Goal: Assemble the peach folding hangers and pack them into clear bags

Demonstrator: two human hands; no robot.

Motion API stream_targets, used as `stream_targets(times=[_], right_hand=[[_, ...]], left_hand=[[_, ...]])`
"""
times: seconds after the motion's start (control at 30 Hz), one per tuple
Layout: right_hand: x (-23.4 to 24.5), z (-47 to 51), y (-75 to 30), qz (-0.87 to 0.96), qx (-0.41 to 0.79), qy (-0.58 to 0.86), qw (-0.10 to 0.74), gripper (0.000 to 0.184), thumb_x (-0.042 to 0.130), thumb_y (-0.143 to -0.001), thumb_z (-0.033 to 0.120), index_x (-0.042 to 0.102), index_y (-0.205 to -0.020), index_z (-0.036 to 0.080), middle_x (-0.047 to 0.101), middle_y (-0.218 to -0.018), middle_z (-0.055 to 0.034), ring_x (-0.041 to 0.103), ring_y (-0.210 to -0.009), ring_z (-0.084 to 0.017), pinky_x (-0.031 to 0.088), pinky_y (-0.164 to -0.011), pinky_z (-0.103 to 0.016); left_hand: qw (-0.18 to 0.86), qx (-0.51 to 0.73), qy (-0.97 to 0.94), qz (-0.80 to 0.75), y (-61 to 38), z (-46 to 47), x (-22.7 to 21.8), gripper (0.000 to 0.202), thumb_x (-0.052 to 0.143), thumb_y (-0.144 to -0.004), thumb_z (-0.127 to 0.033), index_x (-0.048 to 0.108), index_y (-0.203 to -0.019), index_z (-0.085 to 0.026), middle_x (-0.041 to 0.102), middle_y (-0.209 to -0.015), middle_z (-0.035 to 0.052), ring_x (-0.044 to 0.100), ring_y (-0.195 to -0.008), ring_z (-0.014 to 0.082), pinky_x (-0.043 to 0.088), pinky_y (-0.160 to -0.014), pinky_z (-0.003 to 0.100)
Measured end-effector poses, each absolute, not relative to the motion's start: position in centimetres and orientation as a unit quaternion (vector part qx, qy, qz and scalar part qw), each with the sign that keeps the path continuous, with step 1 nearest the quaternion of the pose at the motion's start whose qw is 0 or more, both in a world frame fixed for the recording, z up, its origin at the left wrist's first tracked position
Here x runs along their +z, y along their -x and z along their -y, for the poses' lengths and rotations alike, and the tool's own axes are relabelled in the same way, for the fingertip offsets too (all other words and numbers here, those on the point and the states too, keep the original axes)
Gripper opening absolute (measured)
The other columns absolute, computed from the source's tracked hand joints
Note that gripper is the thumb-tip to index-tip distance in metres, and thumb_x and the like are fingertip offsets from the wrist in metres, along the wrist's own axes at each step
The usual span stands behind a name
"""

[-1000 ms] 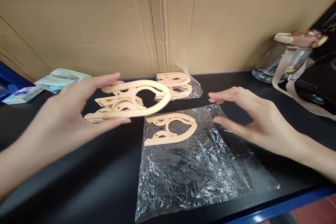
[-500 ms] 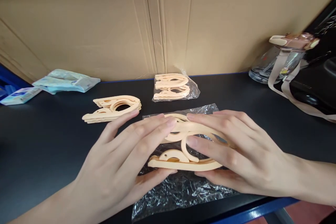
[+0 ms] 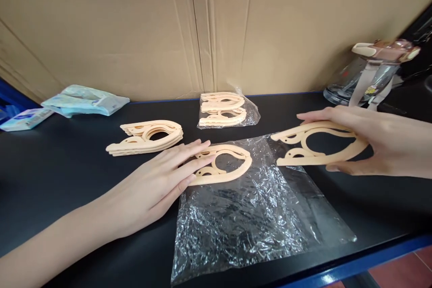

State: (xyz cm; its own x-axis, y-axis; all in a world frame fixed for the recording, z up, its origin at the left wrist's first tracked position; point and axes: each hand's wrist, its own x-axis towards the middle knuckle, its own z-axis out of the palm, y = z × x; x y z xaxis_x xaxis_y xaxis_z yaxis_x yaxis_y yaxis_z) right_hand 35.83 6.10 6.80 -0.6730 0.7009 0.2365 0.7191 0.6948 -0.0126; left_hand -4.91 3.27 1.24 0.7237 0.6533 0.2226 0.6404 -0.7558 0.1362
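Observation:
My right hand (image 3: 374, 144) grips a beige folding clothes hanger (image 3: 317, 159) by its rounded end, thumb below and fingers over the top edge. This hanger is over the right upper edge of a clear plastic bag (image 3: 243, 229). My left hand (image 3: 165, 177) lies with its fingers stretched out on another folded hanger (image 3: 236, 175) at the bag's upper left; the fingers cover that hanger's left end. Whether it lies in or on the bag I cannot tell. Left of it rests a stack of folded hangers (image 3: 162, 145).
Behind, a clear bag of folded hangers (image 3: 224, 119) lies by the cardboard wall (image 3: 151, 31). Packs of tissues (image 3: 87, 101) are at the back left. A clear bottle (image 3: 354, 83) with a strap stands at the back right. The black table (image 3: 43, 189) has a blue front edge.
My hands have moved apart. My right hand has carried one hanger to the right, while the left has flattened onto another hanger on the table. More of the bag now shows.

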Motion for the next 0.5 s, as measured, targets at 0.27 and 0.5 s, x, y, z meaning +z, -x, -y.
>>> stream_targets(times=[0.27,0.5], right_hand=[[7.0,-4.3,-35.1,0.925,-0.002,0.375,0.061,0.083,0.079,-0.067,0.038,0.045,-0.143,0.044,0.067,-0.12,-0.005,0.067,-0.1,-0.031,0.059,-0.07,-0.039],[6.2,-3.8,-32.5,0.945,0.049,0.32,0.048,0.083,0.077,-0.073,0.031,0.039,-0.146,0.04,0.066,-0.127,-0.002,0.064,-0.113,-0.031,0.06,-0.083,-0.041]], left_hand=[[0.029,0.107,-0.937,-0.33,4.8,-3.6,1.0,0.046,0.04,-0.102,-0.027,0.043,-0.148,-0.035,0.04,-0.157,-0.0037,0.039,-0.143,0.0245,0.036,-0.118,0.044],[0.031,0.122,-0.927,-0.354,4.5,-3.1,0.9,0.043,0.037,-0.104,-0.03,0.045,-0.146,-0.036,0.041,-0.156,-0.0051,0.039,-0.144,0.0225,0.036,-0.119,0.043]])
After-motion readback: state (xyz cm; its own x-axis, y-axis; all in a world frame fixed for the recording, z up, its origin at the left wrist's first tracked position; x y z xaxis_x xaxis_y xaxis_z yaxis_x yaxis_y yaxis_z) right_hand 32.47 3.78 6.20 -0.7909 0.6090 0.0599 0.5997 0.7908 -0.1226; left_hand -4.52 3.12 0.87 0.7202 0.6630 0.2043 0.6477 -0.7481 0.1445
